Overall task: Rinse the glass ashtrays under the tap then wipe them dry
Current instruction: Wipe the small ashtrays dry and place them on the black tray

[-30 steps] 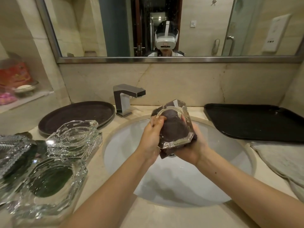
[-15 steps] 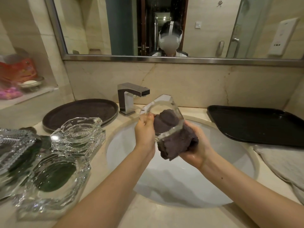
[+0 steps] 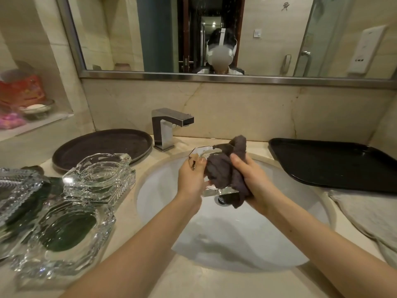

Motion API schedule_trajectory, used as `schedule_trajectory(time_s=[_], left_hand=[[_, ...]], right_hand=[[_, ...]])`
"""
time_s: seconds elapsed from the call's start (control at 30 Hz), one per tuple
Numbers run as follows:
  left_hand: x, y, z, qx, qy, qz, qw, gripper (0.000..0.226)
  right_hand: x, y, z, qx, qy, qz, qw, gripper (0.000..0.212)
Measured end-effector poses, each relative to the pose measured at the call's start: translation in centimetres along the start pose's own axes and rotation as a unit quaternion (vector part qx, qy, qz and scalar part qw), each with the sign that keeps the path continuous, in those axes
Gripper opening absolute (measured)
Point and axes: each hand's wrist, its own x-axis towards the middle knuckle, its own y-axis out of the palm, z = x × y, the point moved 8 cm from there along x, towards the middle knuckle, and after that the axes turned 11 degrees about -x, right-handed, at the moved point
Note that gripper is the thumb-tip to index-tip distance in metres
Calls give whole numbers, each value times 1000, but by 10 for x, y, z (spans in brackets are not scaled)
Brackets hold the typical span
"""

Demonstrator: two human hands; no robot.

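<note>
Over the white sink I hold a clear glass ashtray tilted on its edge. My left hand grips its left rim. My right hand grips a dark grey cloth bunched against the ashtray, covering most of it. Several more glass ashtrays stand stacked on the counter to the left. The square chrome tap behind the sink runs no water.
A round dark tray lies at the back left, a black rectangular tray at the right. A pale grey towel lies on the counter at the right front. A mirror covers the wall behind.
The ashtray has turned from facing me to nearly edge-on. My right hand has come round from behind it to its front, pressing the cloth over the glass.
</note>
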Motion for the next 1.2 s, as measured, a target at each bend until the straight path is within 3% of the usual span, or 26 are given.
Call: schedule_trajectory(time_s=[0.1, 0.23, 0.33, 0.4, 0.47, 0.53, 0.6, 0.7, 0.8, 0.9, 1.0, 1.1, 1.2], left_hand=[[-1, -5, -5, 9, 44, -23, 999, 30], [-5, -4, -10, -64, 58, -78, 993, 19], [-9, 5, -9, 9, 63, -27, 998, 15], [-10, 9, -7, 80, 49, 23, 995, 7], [-5, 7, -6, 89, 12, 57, 994, 22], [-2, 8, -7, 136, -2, 89, 987, 30], [-3, 8, -8, 227, 25, 99, 969, 25], [-2, 2, -18, 243, 86, 54, 965, 17], [-3, -4, -29, 194, 133, -2, 972, 10], [-5, -15, -34, 111, 155, -96, 977, 15], [-10, -20, -34, 79, 173, -132, 973, 17], [-7, -21, -28, 148, 132, -98, 975, 19], [1, -13, -15, 175, 18, 11, 984, 14]], right_hand=[[0, 1, -6, -32, -2, -31, 999, 28], [-9, 27, -14, 144, 0, -30, 989, 32], [-7, 21, -18, 121, 5, -102, 987, 26], [-1, -2, -12, 61, 2, -164, 985, 19], [4, -25, 0, -57, -18, -183, 981, 11], [7, -28, 9, -206, -38, -130, 969, 12], [7, -20, 7, -268, -28, -57, 961, 9], [5, -11, 2, -170, -7, -20, 985, 12], [4, -8, -6, -14, 7, -43, 999, 27], [-4, 11, -16, 148, 47, -22, 988, 29], [-15, 36, -21, 193, 62, 21, 979, 28], [-12, 30, -25, 110, 49, -27, 992, 23], [3, -12, -12, -77, 24, -139, 987, 13]])
